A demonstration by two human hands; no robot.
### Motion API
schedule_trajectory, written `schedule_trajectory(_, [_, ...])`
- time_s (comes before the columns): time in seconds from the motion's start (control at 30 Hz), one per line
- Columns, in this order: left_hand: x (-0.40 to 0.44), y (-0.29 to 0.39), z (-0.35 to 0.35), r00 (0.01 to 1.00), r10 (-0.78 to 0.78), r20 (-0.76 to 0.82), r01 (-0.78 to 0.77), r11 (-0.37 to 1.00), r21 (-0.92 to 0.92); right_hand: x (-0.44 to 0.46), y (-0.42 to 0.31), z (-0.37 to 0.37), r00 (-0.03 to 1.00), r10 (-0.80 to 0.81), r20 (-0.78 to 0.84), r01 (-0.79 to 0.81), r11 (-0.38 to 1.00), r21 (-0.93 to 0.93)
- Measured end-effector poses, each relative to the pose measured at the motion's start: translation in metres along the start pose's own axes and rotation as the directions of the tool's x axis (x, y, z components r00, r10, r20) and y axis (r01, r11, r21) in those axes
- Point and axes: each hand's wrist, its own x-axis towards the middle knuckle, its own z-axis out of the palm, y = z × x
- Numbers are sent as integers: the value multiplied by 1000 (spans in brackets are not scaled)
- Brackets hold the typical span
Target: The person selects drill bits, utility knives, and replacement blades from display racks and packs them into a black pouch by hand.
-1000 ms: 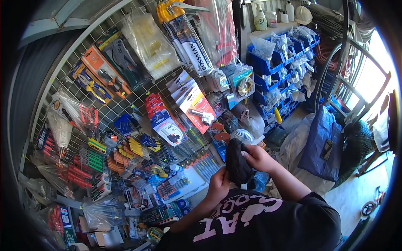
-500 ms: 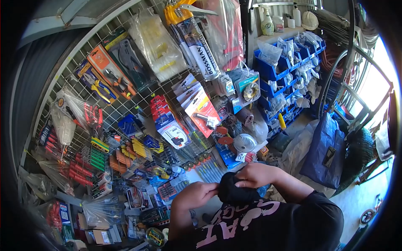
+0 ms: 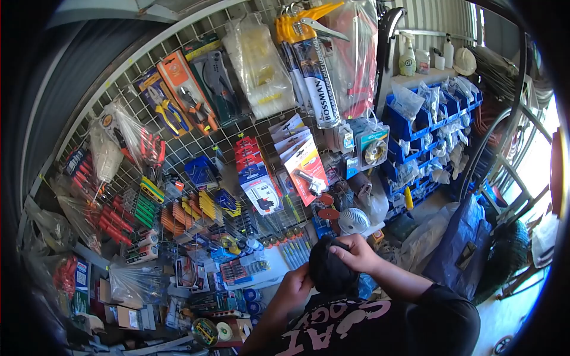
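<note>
A soft black cloth item (image 3: 332,270), rounded like a cap or pouch, is held up close in front of my chest. My right hand (image 3: 358,254) grips its top right edge, with the thumb pressed on the near side. On the lower left edge, my left hand (image 3: 297,285) pinches the fabric, its fingertips partly hidden. I cannot make out exactly what kind of item it is. Just beyond it stand a small white fan (image 3: 354,221) and a row of packaged pens or slim tools (image 3: 295,252).
A wire rack (image 3: 237,127) of packaged pliers, cutters and other tools fills the left and middle. Blue bins (image 3: 409,127) holding plastic bags are stacked at the right. A dark blue bag (image 3: 457,249) leans beside a tyre (image 3: 507,252).
The view has shifted, so the rack and bins appear farther right. The black cloth item now hangs longer and more upright between my hands. Both hands keep hold of it.
</note>
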Motion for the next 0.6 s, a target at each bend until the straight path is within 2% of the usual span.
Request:
schedule_trajectory(0.07, [3, -6, 21, 996, -3, -86, -21, 962, -273, 1, 9, 21, 963, 118, -243, -3, 905, 425])
schedule_trajectory(0.1, [5, -9, 27, 992, -10, -126, -42, 915, -402, 3, 13, 30, 918, 211, -335, 39, 793, 608])
schedule_trajectory(0.13, [6, -18, 28, 991, -70, -111, 2, 853, -522, 6, 22, 38, 852, 346, -393, 74, 664, 744])
schedule_trajectory(0.17, [8, -30, 27, 989, -125, -85, 43, 774, -632, 6, 40, 39, 854, 303, -423, 101, 701, 706])
schedule_trajectory(0.23, [7, -42, 22, 982, -156, -110, 8, 610, -792, 6, 71, 39, 853, 209, -477, 159, 768, 621])
schedule_trajectory(0.3, [10, -49, 16, 965, -127, -231, -151, 451, -879, -5, 52, 32, 925, 71, -374, 85, 919, 385])
schedule_trajectory(0.33, [14, -20, 16, 916, -276, -290, -146, 445, -884, -3, 37, 26, 941, -121, -315, 191, 961, 200])
schedule_trajectory(0.37, [10, -11, 10, 894, -269, -359, -86, 683, -725, -1, 24, 20, 931, -294, -216, 305, 952, 19])
schedule_trajectory(0.4, [12, -15, 11, 895, -235, -380, -121, 690, -713, -1, 16, 17, 930, -311, -198, 311, 950, -29])
schedule_trajectory(0.43, [12, -19, 12, 893, -206, -399, -154, 695, -702, -1, 16, 16, 926, -258, -276, 275, 961, 26])
schedule_trajectory(0.5, [4, -24, -15, 976, -166, -138, 109, 932, -347, -1, 17, 17, 898, -132, -419, 209, 967, 144])
schedule_trajectory(0.53, [7, -23, -23, 983, -186, -1, 185, 977, -110, 4, 10, 15, 865, -106, -490, 248, 940, 234])
schedule_trajectory(0.57, [7, -6, -23, 989, -134, -55, 131, 990, -52, 5, 16, 6, 818, -108, -565, 274, 937, 218])
schedule_trajectory(0.6, [6, -4, -31, 996, -91, -16, 92, 990, 109, 5, 17, 1, 778, -104, -619, 325, 911, 255])
